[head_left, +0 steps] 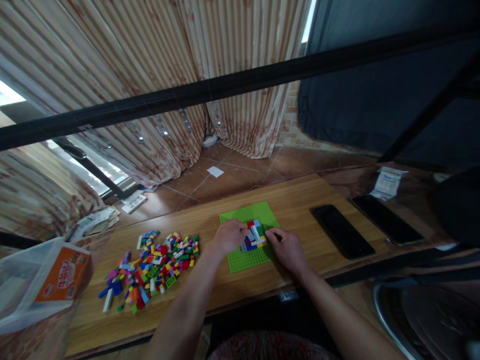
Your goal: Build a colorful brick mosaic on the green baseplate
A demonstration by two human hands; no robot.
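A green baseplate point(247, 262) lies on the wooden board, with a low cluster of red, blue, white, grey and yellow toy bricks point(256, 237) built near its middle. My left hand point(230, 235) reaches over the plate, its fingers closed at the cluster's left side. Whatever those fingers hold, if anything, is hidden. At the plate's right edge, my right hand point(287, 246) has its fingers curled together in a pinch, just beside the cluster. What is between them is too small to make out.
Many loose coloured bricks point(153, 270) are spread left of the plate. A clear plastic bin point(28, 285) with an orange label stands at far left. Two dark phones point(342, 231) point(386, 219) lie at right, near a white packet point(388, 183). A black rail point(243, 80) crosses beyond the board.
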